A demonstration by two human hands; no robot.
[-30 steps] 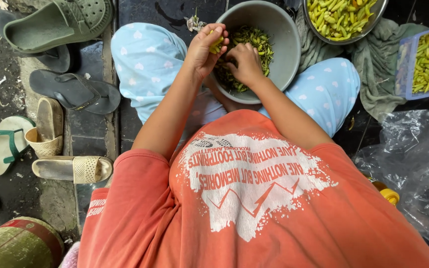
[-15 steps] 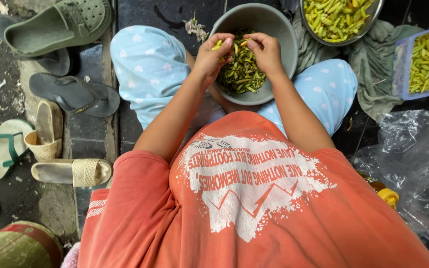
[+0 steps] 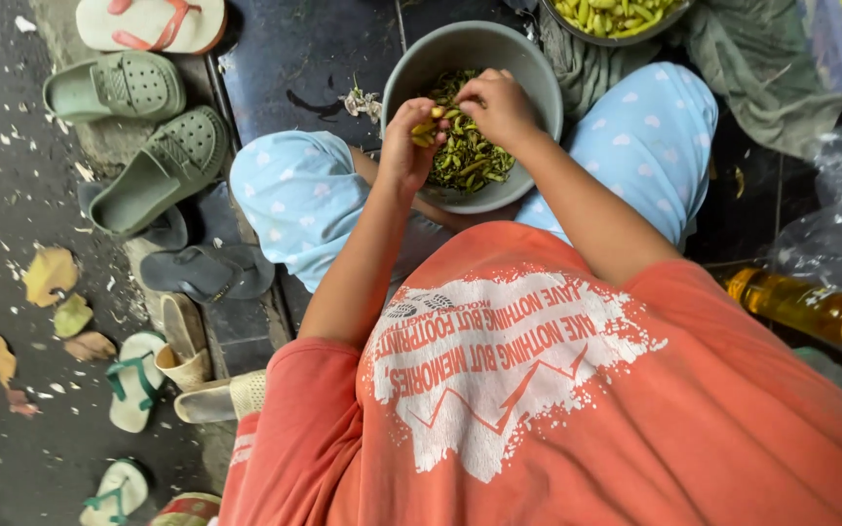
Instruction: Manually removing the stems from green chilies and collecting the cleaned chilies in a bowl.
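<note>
A grey bowl (image 3: 538, 73) holding green pods and trimmings (image 3: 470, 156) rests between my knees, which are in light blue trousers. Both hands hover over it. My left hand (image 3: 403, 148) grips a small yellow-green pod (image 3: 429, 125) at the bowl's left side. My right hand (image 3: 499, 105) reaches in from the right, its fingertips pinching the same pod. The two hands touch at the fingers. An orange printed shirt fills the lower part of the view.
Several green and tan sandals (image 3: 153, 170) lie on the dark ground at the left. A metal bowl of yellow-green pods (image 3: 616, 15) stands at the top, beside a green cloth (image 3: 743, 58). A yellow-capped bottle (image 3: 811, 310) lies at the right, below clear plastic (image 3: 840, 214).
My hands lifted out of the bowl's contents with a pod and now work it just above the bowl. The camera view has shifted.
</note>
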